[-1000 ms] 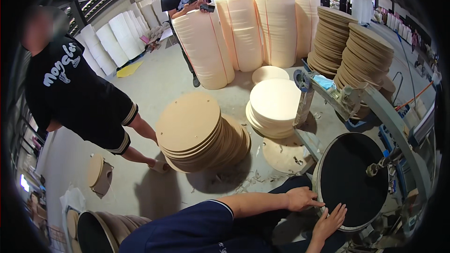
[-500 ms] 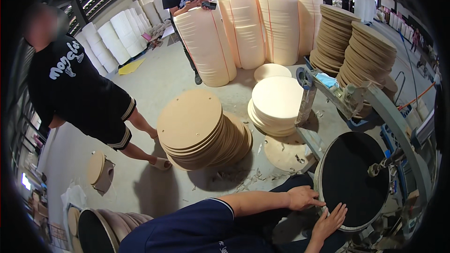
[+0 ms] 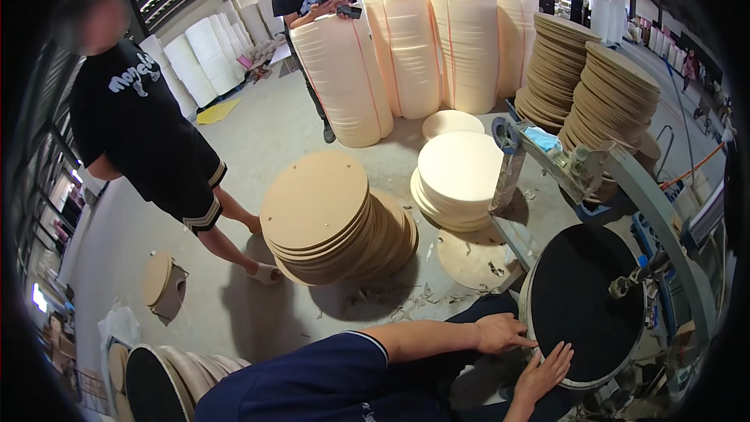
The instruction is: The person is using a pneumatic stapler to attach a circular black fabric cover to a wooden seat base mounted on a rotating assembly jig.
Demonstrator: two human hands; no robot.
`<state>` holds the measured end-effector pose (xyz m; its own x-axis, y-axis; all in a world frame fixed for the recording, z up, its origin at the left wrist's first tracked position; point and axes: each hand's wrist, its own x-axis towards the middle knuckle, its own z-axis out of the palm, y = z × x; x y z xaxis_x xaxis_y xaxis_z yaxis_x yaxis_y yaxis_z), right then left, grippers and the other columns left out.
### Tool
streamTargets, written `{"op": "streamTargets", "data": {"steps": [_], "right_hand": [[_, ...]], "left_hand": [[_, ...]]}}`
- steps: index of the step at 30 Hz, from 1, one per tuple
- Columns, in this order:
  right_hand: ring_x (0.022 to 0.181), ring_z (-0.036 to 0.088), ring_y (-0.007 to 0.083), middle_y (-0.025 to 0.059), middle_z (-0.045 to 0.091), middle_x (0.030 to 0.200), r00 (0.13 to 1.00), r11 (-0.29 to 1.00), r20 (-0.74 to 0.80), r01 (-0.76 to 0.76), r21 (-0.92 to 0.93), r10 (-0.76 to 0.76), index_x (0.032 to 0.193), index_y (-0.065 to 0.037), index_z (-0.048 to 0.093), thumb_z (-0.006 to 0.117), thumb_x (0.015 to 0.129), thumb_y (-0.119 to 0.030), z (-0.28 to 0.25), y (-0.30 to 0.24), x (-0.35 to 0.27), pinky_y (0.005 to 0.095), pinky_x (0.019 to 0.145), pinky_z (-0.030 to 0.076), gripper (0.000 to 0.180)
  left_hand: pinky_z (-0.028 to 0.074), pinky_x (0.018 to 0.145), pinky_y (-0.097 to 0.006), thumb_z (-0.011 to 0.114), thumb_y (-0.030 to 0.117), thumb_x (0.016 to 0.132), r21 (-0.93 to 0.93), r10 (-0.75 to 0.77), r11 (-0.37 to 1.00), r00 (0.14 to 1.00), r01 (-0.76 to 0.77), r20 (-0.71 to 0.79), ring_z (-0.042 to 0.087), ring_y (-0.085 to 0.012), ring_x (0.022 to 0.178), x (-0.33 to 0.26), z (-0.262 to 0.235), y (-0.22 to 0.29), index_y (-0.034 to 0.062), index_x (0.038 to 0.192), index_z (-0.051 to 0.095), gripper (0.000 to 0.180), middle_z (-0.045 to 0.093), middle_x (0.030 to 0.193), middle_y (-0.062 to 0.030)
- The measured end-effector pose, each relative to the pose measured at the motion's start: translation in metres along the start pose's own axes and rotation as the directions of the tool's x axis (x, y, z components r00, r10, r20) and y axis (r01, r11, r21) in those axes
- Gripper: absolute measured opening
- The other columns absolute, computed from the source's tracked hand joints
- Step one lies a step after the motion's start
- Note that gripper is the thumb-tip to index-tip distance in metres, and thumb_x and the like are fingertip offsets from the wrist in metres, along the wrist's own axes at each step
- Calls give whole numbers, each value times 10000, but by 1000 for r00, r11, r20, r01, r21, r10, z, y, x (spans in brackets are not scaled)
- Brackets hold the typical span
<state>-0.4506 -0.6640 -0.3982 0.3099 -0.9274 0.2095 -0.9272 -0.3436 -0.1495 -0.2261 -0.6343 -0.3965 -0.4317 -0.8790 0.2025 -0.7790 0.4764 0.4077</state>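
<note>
A large round padded piece (image 3: 578, 297) with a black face and a pale rim is held tilted at a metal frame, at the right. My left hand (image 3: 502, 334) is at its near left rim, index finger stretched onto the edge and the other fingers curled in. Whether it pinches some of the pale edge cloth is hard to see. Just below, my right hand (image 3: 545, 373) rests flat on the lower left edge, fingers stretched over the black face. A clamp-like metal part (image 3: 625, 285) touches the black face from the right.
Grey machine arm (image 3: 652, 195) curves over the round piece. Ahead stand stacked brown discs (image 3: 316, 195) and white foam discs (image 3: 461, 164). Taller disc stacks (image 3: 609, 98) and wrapped rolls (image 3: 402, 55) stand behind. One person (image 3: 141, 125) stands left, another (image 3: 312, 0) behind a roll. Covered round pieces (image 3: 160, 383) lie lower left.
The person at the left has shifted slightly right and leans more upright. Both my hands stay at the same rim, with hardly any movement. The view has tilted a little.
</note>
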Motion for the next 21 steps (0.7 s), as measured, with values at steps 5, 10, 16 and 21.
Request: {"op": "streamTargets", "data": {"steps": [5,10,16,21], "right_hand": [[1565,290,367,168,325,1692,1000,1000,-15,5,-10,-5,1604,-11,362,524,1082,-344,2,3,-1,526,1271,228,640],[1566,290,363,166,332,1689,1000,1000,-27,6,-15,-6,1602,-11,367,521,1083,-351,1,4,-1,526,1275,223,639],[1564,295,360,170,349,1678,999,1000,-53,8,-18,-9,1588,-6,389,510,1091,-344,5,13,-1,528,1280,216,613],[1555,315,359,173,379,1660,997,1000,-79,-6,-1,6,1556,2,433,498,1099,-326,5,14,-1,529,1279,223,566]], "left_hand": [[458,857,-389,595,210,971,5,15,1000,1000,-15,-1,628,-266,965,1,6,1,308,1543,520,585,600,1058,-93],[496,887,-416,604,189,941,20,12,1000,999,-13,44,646,-296,992,3,9,7,294,1568,486,646,601,1079,-120],[551,863,-458,628,145,901,-69,-28,997,999,27,-18,668,-343,943,3,27,17,269,1581,467,709,599,1078,-149],[561,848,-460,624,109,896,-198,-88,977,995,76,-52,675,-352,919,0,37,29,289,1606,434,757,604,1072,-151]]}}
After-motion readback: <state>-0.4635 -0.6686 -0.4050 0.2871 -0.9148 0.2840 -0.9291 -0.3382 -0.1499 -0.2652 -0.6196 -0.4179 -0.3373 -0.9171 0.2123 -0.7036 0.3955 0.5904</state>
